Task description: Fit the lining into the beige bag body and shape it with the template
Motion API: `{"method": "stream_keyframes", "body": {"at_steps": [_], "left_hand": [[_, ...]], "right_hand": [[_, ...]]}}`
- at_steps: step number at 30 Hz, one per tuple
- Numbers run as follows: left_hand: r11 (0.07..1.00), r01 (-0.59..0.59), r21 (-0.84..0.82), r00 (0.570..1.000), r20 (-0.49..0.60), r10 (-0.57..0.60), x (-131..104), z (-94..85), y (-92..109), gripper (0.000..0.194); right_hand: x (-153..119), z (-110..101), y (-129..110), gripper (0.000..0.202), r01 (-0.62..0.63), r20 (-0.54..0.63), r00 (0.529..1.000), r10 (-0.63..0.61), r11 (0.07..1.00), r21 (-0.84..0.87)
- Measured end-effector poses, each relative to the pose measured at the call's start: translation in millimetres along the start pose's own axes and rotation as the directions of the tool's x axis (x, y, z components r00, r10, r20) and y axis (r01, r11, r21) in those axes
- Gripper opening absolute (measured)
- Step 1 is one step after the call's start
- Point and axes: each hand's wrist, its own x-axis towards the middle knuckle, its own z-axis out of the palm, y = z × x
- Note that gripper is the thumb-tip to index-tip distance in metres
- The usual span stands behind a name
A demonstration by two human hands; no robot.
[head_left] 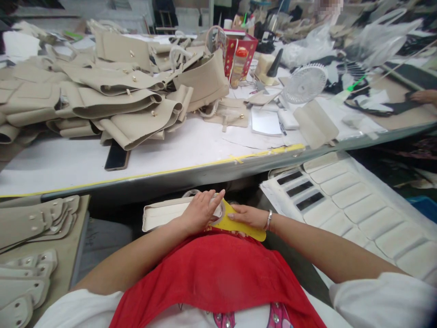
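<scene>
Low in front of me, against the red apron (pixel 218 278), lies an off-white, box-shaped bag piece (pixel 167 213). My left hand (pixel 201 210) grips its right end, fingers stretched over the top. My right hand (pixel 249 216) is closed on a stiff yellow sheet (pixel 235 224), its fingertips showing under the lower edge. The sheet's left end meets my left hand, beside a pale curved edge that I cannot make out. Part of a pale loop shows behind the bag piece.
Beige bag bodies (pixel 119 86) heap on the white table (pixel 191 141), above a phone (pixel 117 156). A white fan (pixel 305 83) and red box (pixel 247 50) stand farther back. Cream panels (pixel 362 200) lie right, strap pieces (pixel 30 223) left. Another person's hand (pixel 425 96) shows far right.
</scene>
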Motion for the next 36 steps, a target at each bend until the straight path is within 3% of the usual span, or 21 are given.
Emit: {"method": "stream_keyframes", "body": {"at_steps": [7,11,13,17,22,24,26,28,30,34,35,36], "left_hand": [[0.998,-0.056,0.012,0.998,0.011,0.055,-5.0,5.6,-4.9,0.074],[0.998,-0.058,-0.02,0.998,-0.019,0.058,-5.3,6.4,-5.9,0.075],[0.997,-0.058,-0.053,0.998,-0.025,0.057,-4.9,5.0,-6.0,0.08],[0.993,-0.064,-0.1,0.998,-0.015,0.063,-5.0,0.2,-6.7,0.092],[0.996,-0.028,-0.09,0.999,-0.019,0.027,-9.0,-2.9,-10.7,0.089],[0.997,0.026,-0.068,1.0,-0.009,-0.026,-9.8,-2.8,-10.1,0.088],[0.996,0.08,-0.037,0.997,0.002,-0.08,-8.7,-2.3,-6.6,0.087],[0.993,0.121,-0.005,0.993,0.007,-0.121,-6.3,-2.0,-1.6,0.086],[0.989,0.143,0.024,0.99,0.005,-0.143,-4.3,-1.7,2.9,0.084],[0.989,0.134,0.06,0.991,-0.007,-0.134,-4.5,-0.5,5.5,0.077],[0.989,0.133,0.065,0.991,-0.01,-0.133,-4.9,-0.1,5.4,0.076],[0.989,0.134,0.069,0.991,-0.013,-0.134,-4.9,0.2,5.4,0.074]], "right_hand": [[-1.8,14.1,6.8,0.039,0.0,-0.159,0.987,0.013,0.997,0.083],[7.6,28.2,12.6,0.04,0.078,-0.261,0.964,-0.04,0.988,0.135],[15.7,38.2,16.0,0.041,0.136,-0.366,0.928,-0.077,0.981,0.139],[25.6,55.3,22.2,0.042,0.207,-0.605,0.785,-0.131,0.977,0.056],[1.0,54.4,11.9,0.039,0.17,-0.588,0.808,-0.036,0.97,0.174],[-12.0,50.4,-1.3,0.037,0.248,-0.69,0.721,-0.062,0.953,0.173],[-16.2,47.7,-17.6,0.032,0.43,-0.8,0.577,-0.165,0.894,0.125],[-8.2,47.3,-33.2,0.028,0.61,-0.86,0.444,-0.254,0.788,0.082],[9.3,48.1,-44.2,0.03,0.721,-0.891,0.348,-0.292,0.691,0.055],[48.3,46.4,-45.9,0.034,0.769,-0.932,0.197,-0.304,0.637,-0.045],[55.3,45.2,-42.5,0.034,0.748,-0.929,0.197,-0.314,0.66,-0.064],[60.7,44.1,-38.3,0.035,0.713,-0.915,0.238,-0.325,0.698,-0.062]]}}
